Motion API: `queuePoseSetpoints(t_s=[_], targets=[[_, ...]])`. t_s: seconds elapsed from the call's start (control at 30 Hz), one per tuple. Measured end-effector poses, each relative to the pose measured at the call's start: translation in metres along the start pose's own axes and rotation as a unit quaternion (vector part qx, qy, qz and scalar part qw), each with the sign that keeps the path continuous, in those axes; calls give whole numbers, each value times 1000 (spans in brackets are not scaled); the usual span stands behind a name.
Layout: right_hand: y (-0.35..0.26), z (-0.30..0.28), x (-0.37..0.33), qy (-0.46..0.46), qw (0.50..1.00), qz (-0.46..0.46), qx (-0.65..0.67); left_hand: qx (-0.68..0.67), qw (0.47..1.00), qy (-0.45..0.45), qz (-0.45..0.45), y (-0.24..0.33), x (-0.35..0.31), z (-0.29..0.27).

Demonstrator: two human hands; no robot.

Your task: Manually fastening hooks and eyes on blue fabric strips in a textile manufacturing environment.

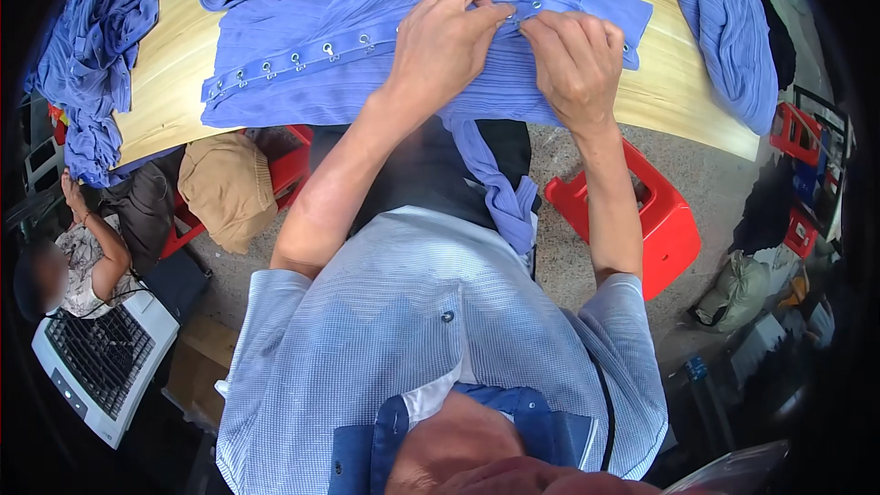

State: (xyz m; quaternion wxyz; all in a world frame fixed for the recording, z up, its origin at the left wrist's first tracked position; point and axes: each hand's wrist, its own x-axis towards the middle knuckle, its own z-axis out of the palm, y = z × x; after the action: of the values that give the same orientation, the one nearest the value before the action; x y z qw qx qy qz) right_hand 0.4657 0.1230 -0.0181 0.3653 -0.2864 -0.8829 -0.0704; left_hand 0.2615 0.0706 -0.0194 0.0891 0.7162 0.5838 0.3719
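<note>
A blue crinkled shirt (pixel 302 101) lies spread on the table, its front strip running across from left to right. Along that strip sit several small round buttons (pixel 365 39) with clear, shiny bits beside them. My left hand (pixel 442 44), a ring on one finger, pinches the strip between thumb and fingertips. Close to its right, my right hand (pixel 577 64) is closed in a pinch on the same strip. The fingertips of both hands nearly meet by one button (pixel 536 5). Whatever small piece lies between them is too tiny to make out.
More blue garments (pixel 87 64) heap at the table's left, and another (pixel 729 46) hangs over its right edge. Below the pale wooden table (pixel 683 124) stand red stools (pixel 651 220); a tan cloth bundle (pixel 227 185) rests on one. A person (pixel 92 266) sits at the left by a white fan-like machine (pixel 110 357).
</note>
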Motion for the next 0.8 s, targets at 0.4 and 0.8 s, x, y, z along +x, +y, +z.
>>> queuePoseSetpoints(t_s=[0.4, 0.8], targets=[[-1, -1, -3, -82, 996, 23, 13, 21, 1000, -20, -7, 5, 9, -5], [5, -2, 7, -95, 993, -62, 28, 4, 1000, -4, 9, -1, 8, -3]])
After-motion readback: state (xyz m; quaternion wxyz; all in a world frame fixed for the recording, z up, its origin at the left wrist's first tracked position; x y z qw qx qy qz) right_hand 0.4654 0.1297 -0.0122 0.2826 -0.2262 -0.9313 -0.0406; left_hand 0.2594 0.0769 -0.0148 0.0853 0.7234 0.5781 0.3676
